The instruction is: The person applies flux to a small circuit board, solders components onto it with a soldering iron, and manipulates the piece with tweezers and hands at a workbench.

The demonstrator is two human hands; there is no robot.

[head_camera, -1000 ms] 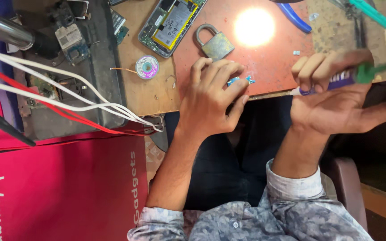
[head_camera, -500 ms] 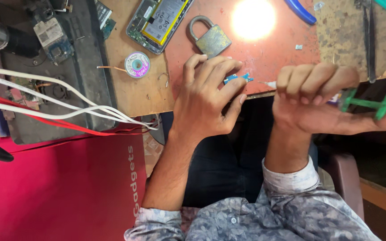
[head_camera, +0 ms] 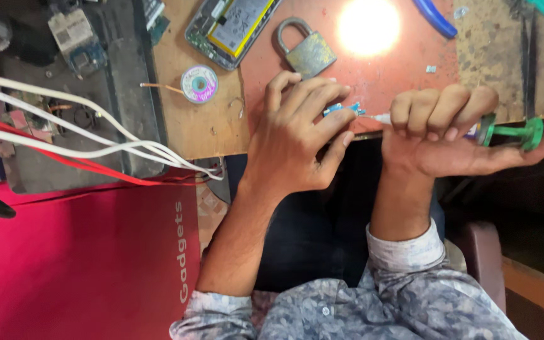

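Note:
My left hand [head_camera: 297,141] rests on the red mat [head_camera: 398,75] at the bench edge and pinches a small blue part [head_camera: 341,110] between fingertips and thumb. My right hand [head_camera: 448,135] is closed around a syringe with a green plunger [head_camera: 511,132], thumb stretched along the plunger end. The syringe's white tip [head_camera: 376,118] points left and touches the blue part. Most of the syringe barrel is hidden by my fingers.
A brass padlock [head_camera: 306,50], an opened phone with a yellow-edged battery [head_camera: 231,28] and a small wire spool [head_camera: 199,84] lie behind my left hand. White and red cables [head_camera: 96,151] run across the left. A red box [head_camera: 77,258] is below. Lamp glare [head_camera: 368,25] washes the mat.
My right hand has swung the syringe from out at the right in to the blue part, and the tip now meets it. My left hand stayed on the part.

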